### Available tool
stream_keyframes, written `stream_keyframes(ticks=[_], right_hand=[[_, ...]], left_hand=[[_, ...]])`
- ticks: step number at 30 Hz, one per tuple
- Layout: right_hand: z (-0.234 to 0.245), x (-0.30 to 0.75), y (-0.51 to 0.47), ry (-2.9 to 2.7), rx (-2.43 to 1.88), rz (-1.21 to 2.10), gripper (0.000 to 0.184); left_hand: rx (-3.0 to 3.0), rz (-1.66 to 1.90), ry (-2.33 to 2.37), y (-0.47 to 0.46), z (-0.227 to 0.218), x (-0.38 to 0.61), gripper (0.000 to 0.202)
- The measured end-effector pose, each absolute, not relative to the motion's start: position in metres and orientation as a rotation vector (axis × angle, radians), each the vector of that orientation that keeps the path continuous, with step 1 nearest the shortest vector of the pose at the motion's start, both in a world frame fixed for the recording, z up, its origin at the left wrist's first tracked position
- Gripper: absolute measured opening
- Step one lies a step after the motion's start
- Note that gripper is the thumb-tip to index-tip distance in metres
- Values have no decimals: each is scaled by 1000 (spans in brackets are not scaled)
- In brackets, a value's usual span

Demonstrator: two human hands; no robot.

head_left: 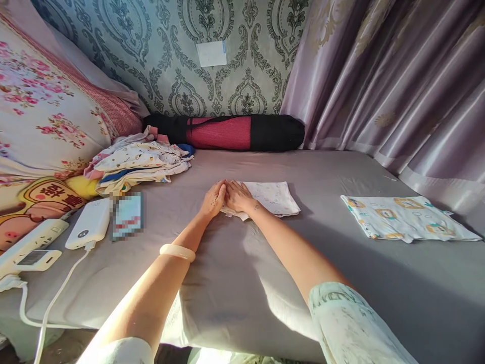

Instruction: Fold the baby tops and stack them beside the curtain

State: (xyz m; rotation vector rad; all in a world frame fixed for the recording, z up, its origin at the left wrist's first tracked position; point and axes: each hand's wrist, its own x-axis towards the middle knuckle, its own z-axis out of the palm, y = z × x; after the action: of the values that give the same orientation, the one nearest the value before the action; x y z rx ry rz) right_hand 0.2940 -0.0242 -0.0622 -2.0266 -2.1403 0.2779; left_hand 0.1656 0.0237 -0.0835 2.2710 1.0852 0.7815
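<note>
A folded white cloth [271, 197] with a faint print lies on the grey bed sheet ahead of me. My right hand [239, 197] rests flat on its left part, fingers stretched out. Against it, at the cloth's left edge, is my left hand [214, 198], its fingers extended and its fingertips meeting the right hand. Both hands cover the left end of the cloth. Neither hand grips anything that I can see. Off to the right lies another folded cloth [407, 217], white with orange and teal pictures.
A pile of crumpled clothes [142, 156] lies at the left, beside a floral pillow [49, 111]. Nearer are a white power bank [89, 222] with a cable, a power strip [36, 242] and a blurred-out item [128, 216]. A black and red roll bag [223, 133] lies along the wall.
</note>
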Motion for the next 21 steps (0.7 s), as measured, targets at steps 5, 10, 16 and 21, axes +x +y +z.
stream_keyframes(ticks=[5, 10, 16, 21], right_hand=[[-57, 306, -29, -2023, -2008, 338, 58], [-51, 345, -58, -1953, -2108, 216, 57], [-54, 372, -85, -1965, -2210, 232, 58], [-58, 366, -88, -1966, -2219, 267, 58]], left_hand=[[2322, 745, 1107, 28, -86, 166, 56], [2416, 603, 1259, 25, -75, 170, 53], [2816, 365, 1232, -3, -55, 207, 50], [2842, 153, 1163, -11, -66, 226, 54]])
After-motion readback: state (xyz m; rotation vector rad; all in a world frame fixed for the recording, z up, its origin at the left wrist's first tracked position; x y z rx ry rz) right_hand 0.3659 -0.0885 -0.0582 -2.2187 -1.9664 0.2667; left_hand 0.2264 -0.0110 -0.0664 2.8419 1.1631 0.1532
